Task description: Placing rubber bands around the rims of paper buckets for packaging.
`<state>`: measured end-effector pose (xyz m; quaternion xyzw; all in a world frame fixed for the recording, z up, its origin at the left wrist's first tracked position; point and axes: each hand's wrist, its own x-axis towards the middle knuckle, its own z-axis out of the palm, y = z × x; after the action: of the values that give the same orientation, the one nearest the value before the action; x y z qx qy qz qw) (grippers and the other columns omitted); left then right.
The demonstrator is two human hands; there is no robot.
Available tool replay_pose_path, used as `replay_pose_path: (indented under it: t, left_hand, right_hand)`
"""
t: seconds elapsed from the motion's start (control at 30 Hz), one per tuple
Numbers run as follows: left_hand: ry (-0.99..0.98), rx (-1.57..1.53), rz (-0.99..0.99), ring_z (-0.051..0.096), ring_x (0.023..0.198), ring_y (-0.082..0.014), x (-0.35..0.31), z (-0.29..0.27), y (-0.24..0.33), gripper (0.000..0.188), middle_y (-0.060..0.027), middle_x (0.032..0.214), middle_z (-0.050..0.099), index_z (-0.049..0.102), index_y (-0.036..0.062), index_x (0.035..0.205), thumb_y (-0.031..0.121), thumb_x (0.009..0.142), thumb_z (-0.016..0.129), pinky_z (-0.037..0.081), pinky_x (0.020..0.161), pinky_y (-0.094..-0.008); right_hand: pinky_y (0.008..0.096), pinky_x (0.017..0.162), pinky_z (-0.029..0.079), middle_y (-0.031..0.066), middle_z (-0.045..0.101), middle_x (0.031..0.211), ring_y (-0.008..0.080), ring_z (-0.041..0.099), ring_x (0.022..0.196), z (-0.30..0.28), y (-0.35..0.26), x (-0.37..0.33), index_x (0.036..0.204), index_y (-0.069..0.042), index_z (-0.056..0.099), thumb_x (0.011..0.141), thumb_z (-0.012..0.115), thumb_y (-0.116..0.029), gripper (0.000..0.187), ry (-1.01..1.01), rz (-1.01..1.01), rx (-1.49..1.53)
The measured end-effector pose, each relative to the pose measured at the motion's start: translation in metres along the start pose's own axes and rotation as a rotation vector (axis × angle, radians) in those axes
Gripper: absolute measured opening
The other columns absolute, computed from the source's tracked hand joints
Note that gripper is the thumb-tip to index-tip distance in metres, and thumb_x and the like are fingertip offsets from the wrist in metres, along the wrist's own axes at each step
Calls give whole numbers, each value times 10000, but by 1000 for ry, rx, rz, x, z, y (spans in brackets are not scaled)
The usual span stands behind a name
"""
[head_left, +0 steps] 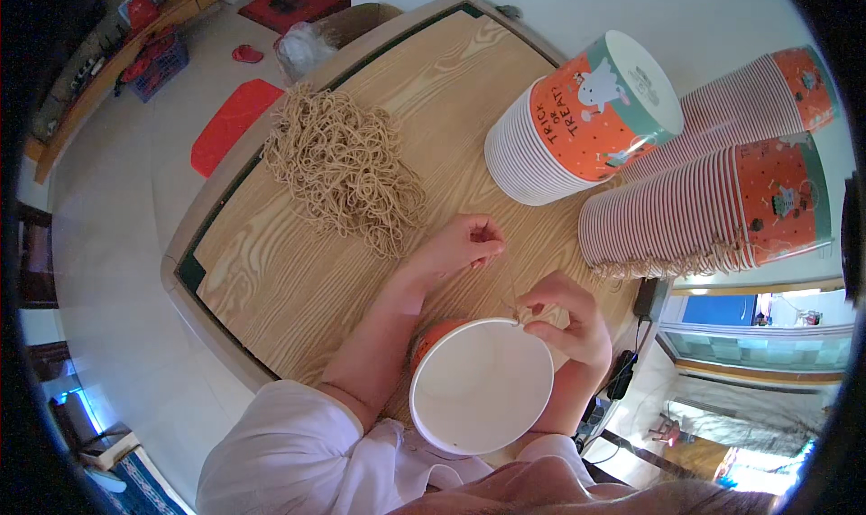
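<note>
A white-lined paper bucket (478, 389) with an orange outside leans in front of my body, its open mouth facing up toward me. At its far rim my right hand (573, 317) pinches a thin tan cord (512, 309), which shows a small knot or tuft at the rim. Beyond the bucket, my left hand (465, 243) hovers over the table with thumb and fingers curled together; anything between them is too small to make out. Left of that hand lies a large tangled pile of tan cords (347, 168).
Stacks of nested paper buckets stand at the right: one upside down (586, 118), another at the far right (722, 105), and a nearer one (704, 208) with cords along its side. Black cables (622, 375) hang by the right edge of the wooden table (271, 289).
</note>
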<state>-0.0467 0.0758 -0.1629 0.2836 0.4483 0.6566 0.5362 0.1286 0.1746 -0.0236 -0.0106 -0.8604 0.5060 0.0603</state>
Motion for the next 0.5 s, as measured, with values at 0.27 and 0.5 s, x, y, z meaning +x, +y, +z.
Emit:
replay_pose_path:
  t: [0.27,0.5]
  left_hand:
    - [-33,105,18,524,634,-56,1,3,-1,107,24,699,576,625,49,916,125,849,659,438,537,-223]
    - [-20,293,86,559,666,-82,0,4,-2,87,0,747,625,646,25,870,97,827,665,473,586,-250]
  right_hand:
    - [290,671,465,69,602,825,195,587,782,7,15,-1,930,-48,703,753,700,-4,183,26,34,-81]
    - [320,644,482,69,603,804,219,603,767,9,15,1,888,-70,716,757,698,-46,135,-118,88,-64]
